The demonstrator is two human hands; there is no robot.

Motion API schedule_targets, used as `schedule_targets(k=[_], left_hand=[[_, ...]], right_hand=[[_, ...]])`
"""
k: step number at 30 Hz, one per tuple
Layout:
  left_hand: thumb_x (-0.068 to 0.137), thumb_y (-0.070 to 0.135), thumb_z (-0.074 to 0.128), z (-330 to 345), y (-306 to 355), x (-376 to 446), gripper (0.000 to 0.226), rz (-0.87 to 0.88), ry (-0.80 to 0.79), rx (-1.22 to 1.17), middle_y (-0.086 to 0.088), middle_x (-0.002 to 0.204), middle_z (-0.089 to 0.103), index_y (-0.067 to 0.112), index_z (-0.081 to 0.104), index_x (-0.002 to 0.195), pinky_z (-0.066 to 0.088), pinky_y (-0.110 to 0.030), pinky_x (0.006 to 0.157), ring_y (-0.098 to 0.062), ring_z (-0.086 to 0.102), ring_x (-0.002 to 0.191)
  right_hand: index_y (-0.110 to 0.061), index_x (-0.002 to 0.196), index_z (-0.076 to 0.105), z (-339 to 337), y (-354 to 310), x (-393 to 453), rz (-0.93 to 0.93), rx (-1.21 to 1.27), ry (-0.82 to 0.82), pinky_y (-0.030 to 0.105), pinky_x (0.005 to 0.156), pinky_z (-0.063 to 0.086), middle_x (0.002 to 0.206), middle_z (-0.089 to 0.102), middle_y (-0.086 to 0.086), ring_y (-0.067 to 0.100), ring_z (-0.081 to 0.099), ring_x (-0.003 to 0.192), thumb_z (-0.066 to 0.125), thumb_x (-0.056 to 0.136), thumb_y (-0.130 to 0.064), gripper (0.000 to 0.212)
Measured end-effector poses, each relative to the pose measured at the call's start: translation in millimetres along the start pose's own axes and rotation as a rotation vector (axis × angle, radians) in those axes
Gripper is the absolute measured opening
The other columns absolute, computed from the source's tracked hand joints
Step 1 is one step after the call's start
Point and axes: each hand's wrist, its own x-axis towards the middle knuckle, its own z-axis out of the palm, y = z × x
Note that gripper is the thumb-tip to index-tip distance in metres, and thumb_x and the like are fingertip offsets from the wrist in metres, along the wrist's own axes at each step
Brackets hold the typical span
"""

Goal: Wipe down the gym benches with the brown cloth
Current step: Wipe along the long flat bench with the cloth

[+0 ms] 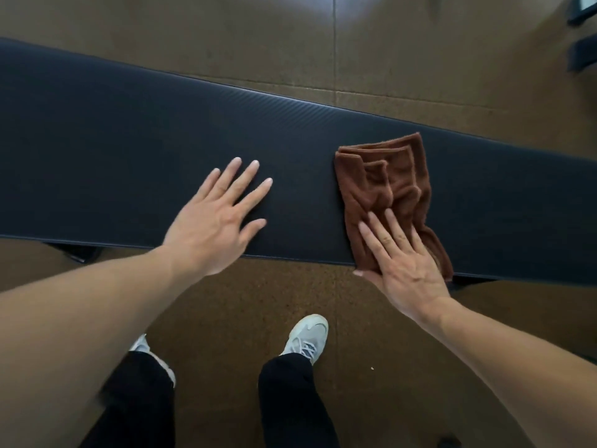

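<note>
A long black padded gym bench [129, 130] runs across the view from left to right. A crumpled brown cloth [387, 189] lies on its right part, one corner hanging over the near edge. My right hand [400, 263] lies flat on the near end of the cloth with straight fingers, the thumb below the bench edge. My left hand [216, 218] rests flat on the bare bench pad to the left of the cloth, fingers spread.
Brown speckled floor [258, 302] lies on both sides of the bench. My feet in light sneakers [307, 337] stand just in front of it. Black equipment parts [581, 59] sit at the far right top. A bench leg [77, 252] shows under the near edge at left.
</note>
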Motion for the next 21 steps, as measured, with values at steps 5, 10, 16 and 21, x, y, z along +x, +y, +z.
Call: schedule_targets(k=[5, 10, 16, 21], left_hand=[[0.104, 0.054, 0.022, -6.3, -93.0, -50.7, 0.064, -0.149, 0.057, -0.027, 0.002, 0.172, 0.003, 0.028, 0.016, 0.163, -0.001, -0.036, 0.129, -0.017, -0.004, 0.16], [0.104, 0.053, 0.023, -12.6, -176.8, -94.6, 0.066, -0.283, 0.121, -0.069, -0.001, 0.172, 0.004, 0.024, 0.016, 0.163, -0.003, -0.033, 0.129, -0.015, -0.002, 0.159], [0.108, 0.038, 0.032, -23.1, -268.1, -150.5, 0.063, -0.739, 0.299, -0.276, -0.003, 0.173, -0.002, 0.018, 0.012, 0.164, -0.001, -0.039, 0.13, -0.017, -0.006, 0.159], [0.109, 0.038, 0.026, -48.4, -322.4, -165.3, 0.06, -0.938, 0.368, -0.501, 0.0, 0.173, 0.0, 0.019, 0.011, 0.164, 0.003, -0.035, 0.129, -0.014, -0.002, 0.159]], right_hand=[[-0.025, 0.166, 0.011, -18.5, -59.0, 47.2, -0.137, 0.002, 0.031, 0.049, 0.131, 0.004, 0.173, 0.022, 0.005, 0.028, 0.008, 0.163, 0.032, 0.1, -0.071, 0.084], [-0.03, 0.167, 0.012, -55.5, -186.4, 134.9, -0.374, 0.067, 0.081, 0.052, 0.131, 0.003, 0.173, 0.021, -0.001, 0.025, 0.006, 0.163, 0.036, 0.103, -0.069, 0.079], [-0.031, 0.166, 0.026, -102.0, -368.4, 243.5, -0.649, 0.191, 0.121, 0.056, 0.131, 0.004, 0.174, 0.021, -0.004, 0.024, 0.006, 0.163, 0.039, 0.107, -0.059, 0.066], [-0.034, 0.165, 0.029, -137.9, -449.1, 316.6, -0.666, 0.228, 0.128, 0.054, 0.131, 0.001, 0.173, 0.025, -0.008, 0.021, 0.011, 0.163, 0.035, 0.108, -0.057, 0.061]])
